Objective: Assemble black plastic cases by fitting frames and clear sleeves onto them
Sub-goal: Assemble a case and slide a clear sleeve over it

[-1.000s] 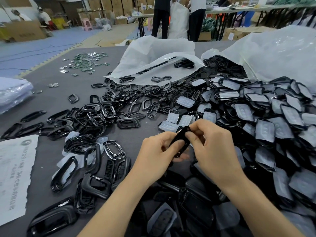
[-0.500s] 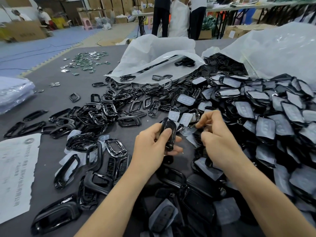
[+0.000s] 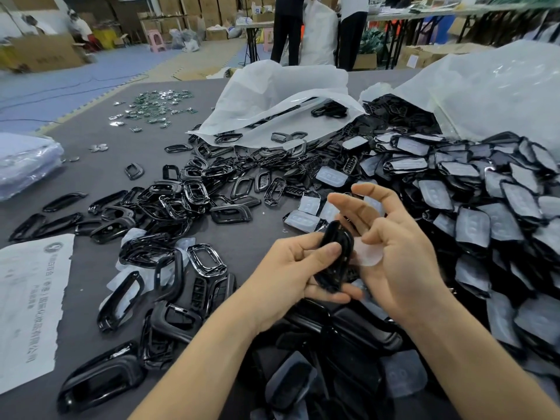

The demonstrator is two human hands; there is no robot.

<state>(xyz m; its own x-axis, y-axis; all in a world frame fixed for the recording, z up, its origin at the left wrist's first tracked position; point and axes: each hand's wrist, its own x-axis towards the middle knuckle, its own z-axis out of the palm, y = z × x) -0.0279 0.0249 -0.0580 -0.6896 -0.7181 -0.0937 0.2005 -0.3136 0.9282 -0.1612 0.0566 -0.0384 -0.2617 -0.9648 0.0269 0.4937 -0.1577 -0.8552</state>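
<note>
My left hand (image 3: 295, 268) grips a glossy black plastic case (image 3: 335, 256) upright at the middle of the view, thumb across its front. Close on its right my right hand (image 3: 397, 253) holds a clear sleeve (image 3: 368, 253) against its palm and lower fingers, while its upper fingers spread loosely above. The sleeve's edge lies beside the case; I cannot tell if they touch. Loose black frames (image 3: 194, 204) are scattered on the grey table (image 3: 91, 174) to the left. Sleeved cases (image 3: 472, 213) are heaped on the right.
Two white plastic bags (image 3: 281, 95) spill black parts at the back. A printed paper sheet (image 3: 30, 298) lies at the left edge, a wrapped bundle (image 3: 24, 162) beyond it, small metal pieces (image 3: 154, 106) farther back. People stand by tables in the background.
My right hand reached to the sleeve pile, then came back with a clear sleeve next to the case. My left hand kept the case and turned it upright.
</note>
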